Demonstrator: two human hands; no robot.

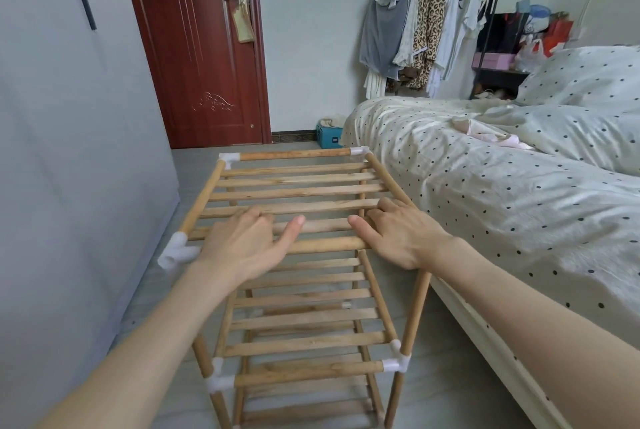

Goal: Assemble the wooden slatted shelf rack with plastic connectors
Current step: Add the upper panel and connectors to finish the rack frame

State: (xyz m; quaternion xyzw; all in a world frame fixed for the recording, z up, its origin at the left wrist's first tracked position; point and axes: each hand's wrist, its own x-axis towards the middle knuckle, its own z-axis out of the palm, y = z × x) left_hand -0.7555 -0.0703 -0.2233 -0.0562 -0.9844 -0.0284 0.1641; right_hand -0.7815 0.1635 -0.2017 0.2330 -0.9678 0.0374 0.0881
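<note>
While the wooden slatted shelf rack (298,255) stands upright on the grey floor (433,387) between the pale wall panel (69,151) and the bed (485,193), its top tier runs lengthwise away from the camera toward the red-brown door (197,48), with the slats lying crosswise, left to right. Below it, a middle tier and a lower tier show through, stacked on round wooden posts. White plastic connectors (396,361) cap the corners, near and far. Both hands are down on the top tier now, palms facing down. The left hand (242,241) lies flat across the slats near the left rail, fingers stretched forward, thumb angled out to the right. The right hand (398,234) mirrors it near the right rail, fingers spread over the slats, thumb pointing left. The two thumbs point at each other, close but not touching. Neither hand wraps anything; they simply rest on the wood. Clothes on a rack (426,20) hang against the far wall.
</note>
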